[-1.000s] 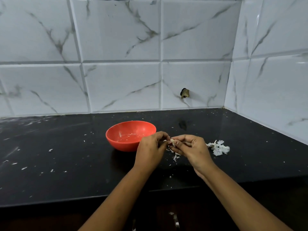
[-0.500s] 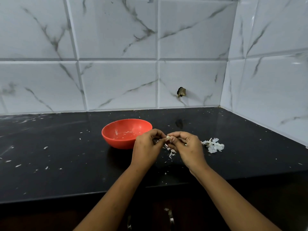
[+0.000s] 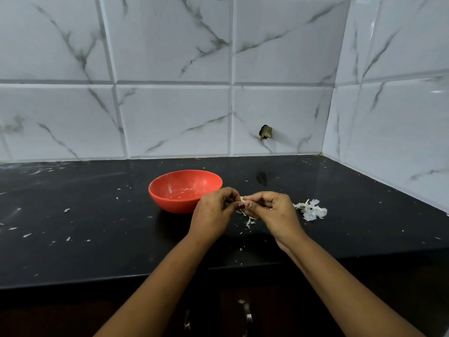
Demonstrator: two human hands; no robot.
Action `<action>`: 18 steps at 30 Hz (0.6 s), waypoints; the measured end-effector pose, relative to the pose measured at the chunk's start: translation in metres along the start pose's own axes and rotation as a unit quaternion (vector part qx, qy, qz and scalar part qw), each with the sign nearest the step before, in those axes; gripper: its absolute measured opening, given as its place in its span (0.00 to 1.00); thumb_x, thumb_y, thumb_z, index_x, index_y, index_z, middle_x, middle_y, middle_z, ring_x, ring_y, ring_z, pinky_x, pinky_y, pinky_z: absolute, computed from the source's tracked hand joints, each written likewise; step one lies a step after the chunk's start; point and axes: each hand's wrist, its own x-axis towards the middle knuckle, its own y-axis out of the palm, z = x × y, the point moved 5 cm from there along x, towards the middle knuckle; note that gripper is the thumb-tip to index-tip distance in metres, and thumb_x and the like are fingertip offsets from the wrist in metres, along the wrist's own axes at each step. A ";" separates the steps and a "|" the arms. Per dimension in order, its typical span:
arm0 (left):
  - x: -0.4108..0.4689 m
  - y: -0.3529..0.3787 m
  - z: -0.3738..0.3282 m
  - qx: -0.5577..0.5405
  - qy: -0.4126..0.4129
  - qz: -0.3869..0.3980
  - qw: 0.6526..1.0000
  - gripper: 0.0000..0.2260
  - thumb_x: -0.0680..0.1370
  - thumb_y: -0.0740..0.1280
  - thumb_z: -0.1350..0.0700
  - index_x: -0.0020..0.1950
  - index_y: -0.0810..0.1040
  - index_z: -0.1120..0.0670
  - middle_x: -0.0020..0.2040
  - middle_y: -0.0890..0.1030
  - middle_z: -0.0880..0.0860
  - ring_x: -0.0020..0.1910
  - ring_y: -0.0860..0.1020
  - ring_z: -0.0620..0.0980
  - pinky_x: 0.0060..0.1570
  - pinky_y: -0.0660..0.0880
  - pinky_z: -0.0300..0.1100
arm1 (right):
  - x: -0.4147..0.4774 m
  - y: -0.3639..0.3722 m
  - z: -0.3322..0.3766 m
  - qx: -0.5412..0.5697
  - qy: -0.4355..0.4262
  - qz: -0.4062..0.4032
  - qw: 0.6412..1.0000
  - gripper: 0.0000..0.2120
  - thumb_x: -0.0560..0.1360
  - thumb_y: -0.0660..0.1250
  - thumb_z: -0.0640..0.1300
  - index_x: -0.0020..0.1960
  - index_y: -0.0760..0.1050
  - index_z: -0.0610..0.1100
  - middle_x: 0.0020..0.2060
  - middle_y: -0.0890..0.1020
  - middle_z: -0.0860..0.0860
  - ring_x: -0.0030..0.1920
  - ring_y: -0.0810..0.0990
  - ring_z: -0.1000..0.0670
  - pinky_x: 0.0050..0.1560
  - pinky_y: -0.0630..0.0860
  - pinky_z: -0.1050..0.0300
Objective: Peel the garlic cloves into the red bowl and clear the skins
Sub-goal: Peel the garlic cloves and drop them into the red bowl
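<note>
Garlic clove (image 3: 243, 200) sits pinched between left hand (image 3: 213, 212) and right hand (image 3: 272, 211), just beside red bowl (image 3: 173, 204).

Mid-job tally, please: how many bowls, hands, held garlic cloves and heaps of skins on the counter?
red bowl: 1
hands: 2, left hand and right hand
garlic clove, pinched between both hands: 1
skin heaps on the counter: 2, large heap right of the right hand, small heap below the hands
Total: 6
</note>
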 end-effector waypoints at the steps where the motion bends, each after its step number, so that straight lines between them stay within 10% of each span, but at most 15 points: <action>1: 0.000 0.000 0.000 0.006 0.003 0.010 1.000 0.12 0.74 0.72 0.58 0.37 0.75 0.43 0.34 0.80 0.43 0.30 0.74 0.40 0.38 0.75 0.45 | 0.000 0.000 0.000 -0.003 0.003 0.004 1.000 0.10 0.72 0.69 0.28 0.40 0.82 0.42 0.34 0.85 0.48 0.36 0.83 0.55 0.39 0.78 0.66; 18: 0.000 0.006 0.007 0.017 0.007 0.086 0.996 0.03 0.76 0.68 0.60 0.43 0.77 0.54 0.36 0.80 0.46 0.28 0.72 0.36 0.39 0.74 0.47 | 0.000 -0.001 0.002 -0.223 -0.070 -0.013 0.972 0.07 0.71 0.73 0.32 0.41 0.82 0.43 0.35 0.84 0.51 0.34 0.82 0.56 0.43 0.80 0.62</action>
